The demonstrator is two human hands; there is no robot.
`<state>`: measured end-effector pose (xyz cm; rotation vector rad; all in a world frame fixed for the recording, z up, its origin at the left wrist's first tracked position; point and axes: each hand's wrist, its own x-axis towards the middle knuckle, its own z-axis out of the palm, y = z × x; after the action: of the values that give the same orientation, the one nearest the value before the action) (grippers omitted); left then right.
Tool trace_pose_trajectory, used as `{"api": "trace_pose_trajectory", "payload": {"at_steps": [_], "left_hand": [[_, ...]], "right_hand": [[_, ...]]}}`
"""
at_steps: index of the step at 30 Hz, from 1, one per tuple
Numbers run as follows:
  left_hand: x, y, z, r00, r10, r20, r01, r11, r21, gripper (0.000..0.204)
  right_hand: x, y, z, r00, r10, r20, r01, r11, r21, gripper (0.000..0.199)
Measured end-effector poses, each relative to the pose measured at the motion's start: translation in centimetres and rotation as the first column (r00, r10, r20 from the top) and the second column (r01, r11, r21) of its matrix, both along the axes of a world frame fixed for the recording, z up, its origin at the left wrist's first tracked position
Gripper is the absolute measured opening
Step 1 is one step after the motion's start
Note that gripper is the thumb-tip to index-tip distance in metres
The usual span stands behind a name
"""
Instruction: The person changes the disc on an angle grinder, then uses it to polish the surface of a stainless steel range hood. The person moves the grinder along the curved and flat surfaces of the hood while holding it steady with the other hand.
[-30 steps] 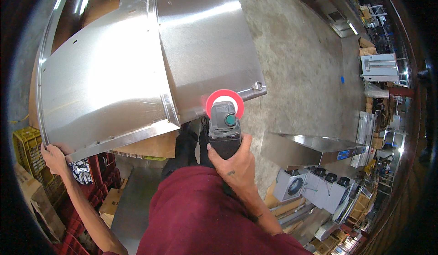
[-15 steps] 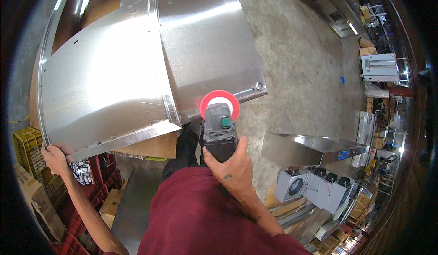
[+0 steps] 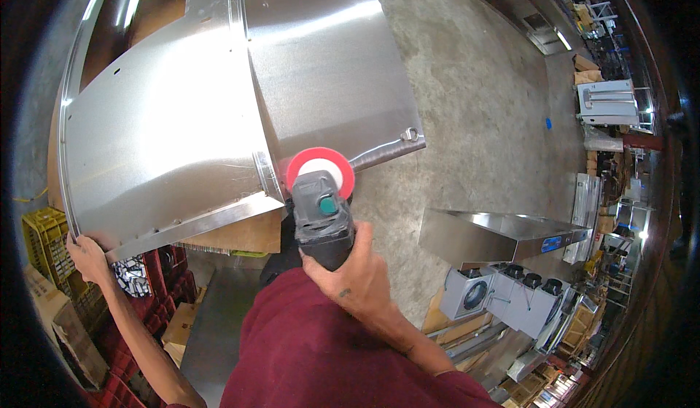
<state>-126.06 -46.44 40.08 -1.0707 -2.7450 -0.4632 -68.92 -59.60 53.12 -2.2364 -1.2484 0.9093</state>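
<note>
Head view: my right hand (image 3: 355, 277) wrapped tight around grey angle grinder (image 3: 321, 218), its red disc (image 3: 321, 169) against seam edge of large steel sheet panel (image 3: 175, 116). My left hand (image 3: 87, 256) clasps panel's lower left corner, above yellow crate (image 3: 45, 239).

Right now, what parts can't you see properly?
Head view only:
- Right hand fingers: wrapped behind the grinder body.
- Where the red disc meets the steel sheet: hidden by the grinder's head.
- Left hand fingertips: curled over the sheet's corner.
- Red crates: partly under the sheet.
</note>
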Motion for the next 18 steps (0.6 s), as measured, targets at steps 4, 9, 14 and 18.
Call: {"api": "trace_pose_trajectory", "payload": {"at_steps": [4,9,14,18], "left_hand": [[-0.8,0.0,-0.5,1.0,-0.001,-0.02,0.001,1.0,-0.005,0.059],[-1.8,0.0,-1.0,0.999,-0.034,-0.012,0.034,0.999,0.021,0.06],[-1.9,-0.1,-0.9,1.0,-0.009,-0.01,0.009,1.0,0.009,0.061],[0.2,0.4,0.0,1.0,0.019,-0.015,-0.019,1.0,-0.024,0.061]], "right_hand": [[1.3,0.3,-0.2,0.994,-0.096,0.042,0.097,0.995,-0.016,0.078],[1.4,0.2,-0.1,0.995,-0.082,0.049,0.083,0.996,-0.034,0.078],[-0.1,-0.1,0.3,0.999,0.021,-0.032,-0.022,0.999,-0.031,0.082],[-0.2,-0.3,0.0,0.998,0.049,-0.028,-0.048,0.999,0.021,0.083]]}}
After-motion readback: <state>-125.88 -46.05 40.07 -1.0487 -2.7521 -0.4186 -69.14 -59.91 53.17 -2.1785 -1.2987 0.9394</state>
